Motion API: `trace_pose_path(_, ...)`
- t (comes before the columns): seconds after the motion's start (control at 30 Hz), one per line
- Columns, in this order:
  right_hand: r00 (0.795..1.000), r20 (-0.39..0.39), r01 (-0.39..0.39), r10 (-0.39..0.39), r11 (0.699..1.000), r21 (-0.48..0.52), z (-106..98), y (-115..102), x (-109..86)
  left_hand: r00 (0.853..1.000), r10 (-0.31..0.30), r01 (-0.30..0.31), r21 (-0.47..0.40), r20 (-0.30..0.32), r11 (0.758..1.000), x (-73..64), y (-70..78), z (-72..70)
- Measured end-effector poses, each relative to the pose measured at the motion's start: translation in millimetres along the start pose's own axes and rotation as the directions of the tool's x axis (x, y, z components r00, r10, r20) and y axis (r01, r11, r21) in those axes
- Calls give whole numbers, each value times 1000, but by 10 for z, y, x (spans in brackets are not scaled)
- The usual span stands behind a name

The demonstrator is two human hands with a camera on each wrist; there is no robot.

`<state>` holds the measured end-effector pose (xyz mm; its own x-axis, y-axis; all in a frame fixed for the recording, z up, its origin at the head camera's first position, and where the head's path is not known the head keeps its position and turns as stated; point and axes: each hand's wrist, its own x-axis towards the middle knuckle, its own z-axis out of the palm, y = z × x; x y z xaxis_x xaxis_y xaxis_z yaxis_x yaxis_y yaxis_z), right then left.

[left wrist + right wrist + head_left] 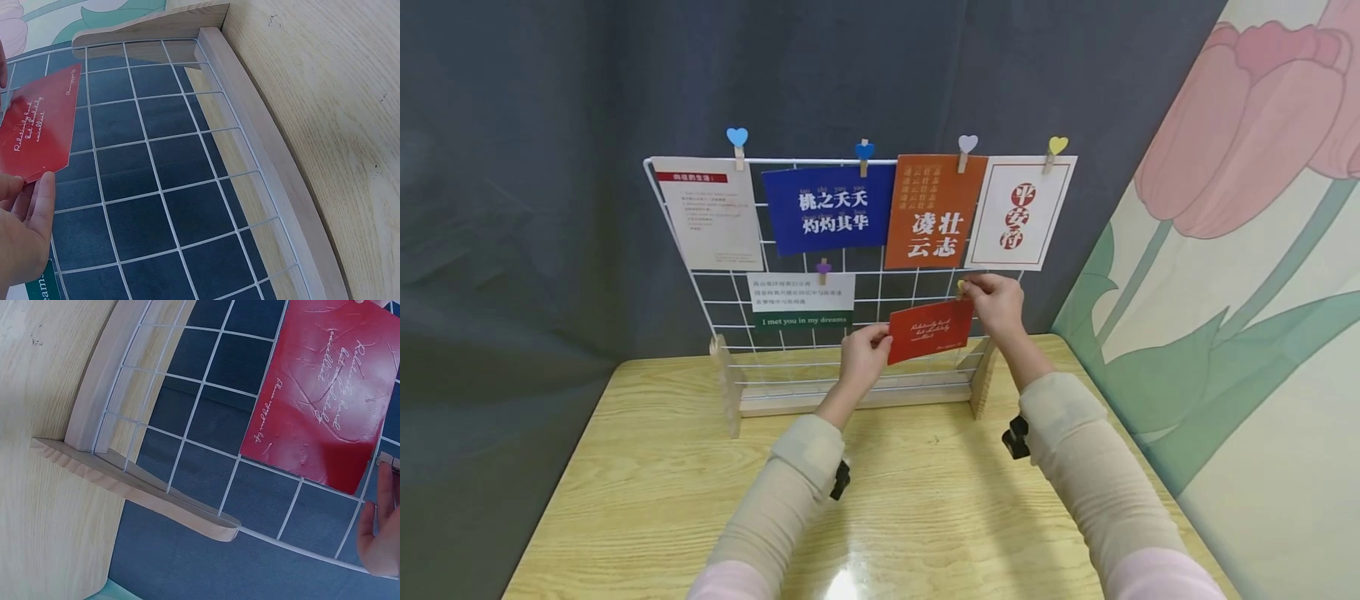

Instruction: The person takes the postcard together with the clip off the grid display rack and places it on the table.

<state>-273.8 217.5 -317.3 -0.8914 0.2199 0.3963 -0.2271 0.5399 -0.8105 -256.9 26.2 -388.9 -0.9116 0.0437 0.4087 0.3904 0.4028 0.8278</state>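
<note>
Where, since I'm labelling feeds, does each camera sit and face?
Head: on the head, facing forward and down at the wire grid; left hand, right hand and sleeves show.
Left wrist: on that wrist, facing the red card and grid; mostly the left hand shows, lower left.
Right wrist: on that wrist, facing the same; mostly the right hand shows, right edge.
Both wrist views share card and grid.

- Light wood-grain table [917,492] lies below the left hand [862,358] and right hand [997,307].
- White wire-grid rack's wooden base [820,404] stands on it, beneath both hands.
</note>
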Motion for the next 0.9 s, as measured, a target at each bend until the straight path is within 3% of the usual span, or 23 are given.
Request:
trace_pose_path(0.33,1000,-4,19,-19,996,88,-22,15,-29,1000,11,-11,-20,-13,1000,-51,-25,-71)
trace_pose_path(0.9,1000,4,5,-6,994,107,-31,9,-137,997,-14,8,-82,-77,997,-114,-104,-130)
